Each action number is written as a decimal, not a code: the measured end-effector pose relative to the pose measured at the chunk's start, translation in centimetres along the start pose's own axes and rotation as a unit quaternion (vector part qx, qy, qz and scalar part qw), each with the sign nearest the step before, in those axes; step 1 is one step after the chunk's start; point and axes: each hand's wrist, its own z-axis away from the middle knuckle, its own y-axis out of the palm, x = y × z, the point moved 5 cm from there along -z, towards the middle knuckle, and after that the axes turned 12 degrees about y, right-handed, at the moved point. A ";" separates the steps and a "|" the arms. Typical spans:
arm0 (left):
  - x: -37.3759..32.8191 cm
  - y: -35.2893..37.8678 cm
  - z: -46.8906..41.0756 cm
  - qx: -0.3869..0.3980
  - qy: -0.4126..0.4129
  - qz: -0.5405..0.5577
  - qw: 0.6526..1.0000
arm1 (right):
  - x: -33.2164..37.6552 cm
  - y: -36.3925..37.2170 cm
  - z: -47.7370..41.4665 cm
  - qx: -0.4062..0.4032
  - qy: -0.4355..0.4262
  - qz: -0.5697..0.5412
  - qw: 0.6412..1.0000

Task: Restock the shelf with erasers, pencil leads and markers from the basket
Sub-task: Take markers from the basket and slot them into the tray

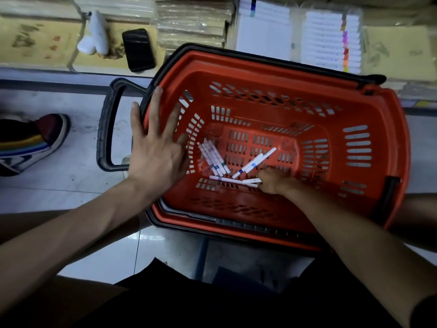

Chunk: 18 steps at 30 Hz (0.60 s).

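Pale floor tiles lie under the red basket [387, 110]. The left hand [156, 147] lies flat and spread on the basket's left rim. The right hand [272, 182] reaches the basket's bottom, fingers curled at the markers [214, 159]; whether it pinches one, I cannot tell. Several taken together may slip, because they are thin, white and smooth, with coloured bands.

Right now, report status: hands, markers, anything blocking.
Left hand flat on basket rim, open. Right hand inside, gripping markers. Loose markers on basket floor. Nothing blocking.
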 end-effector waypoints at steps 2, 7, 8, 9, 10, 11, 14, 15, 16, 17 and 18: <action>0.0 -0.1 0.0 -0.002 0.002 0.007 1.000 | 0.1 0.3 -0.3 0.026 -0.004 0.003 1.000; 0.1 -0.3 -0.2 -0.016 -0.001 0.026 1.000 | 0.5 0.3 0.5 0.045 -0.006 -0.013 0.999; 0.1 -0.3 -0.1 -0.016 -0.001 0.026 1.000 | 0.9 0.0 0.9 0.038 -0.019 -0.024 0.999; 0.1 -0.3 -0.1 -0.017 0.000 0.026 1.000 | 1.5 -0.4 1.3 0.031 -0.036 -0.036 0.998; 0.1 -0.3 -0.1 -0.018 -0.001 0.029 0.999 | 2.3 -0.8 1.6 0.020 -0.055 -0.048 0.997; 0.0 -0.4 0.0 -0.018 -0.001 0.031 0.999 | 3.1 -1.2 1.8 0.006 -0.073 -0.058 0.996; -0.1 -0.5 0.1 -0.019 0.000 0.034 0.999 | 5.7 -2.4 1.6 -0.033 -0.094 -0.064 0.993; -0.1 -0.5 0.2 -0.020 0.001 0.037 0.999 | 6.5 -2.5 1.3 -0.032 -0.093 -0.050 0.994; -0.2 -0.5 0.3 -0.021 0.001 0.039 0.999 | 7.1 -2.5 1.1 -0.027 -0.093 -0.036 0.995; -0.2 -0.5 0.4 -0.020 0.002 0.040 0.999 | 7.7 -2.5 0.9 -0.025 -0.093 -0.028 0.995; -0.2 -0.5 0.4 -0.018 0.003 0.040 0.999 | 8.1 -2.5 0.7 -0.023 -0.091 -0.029 0.995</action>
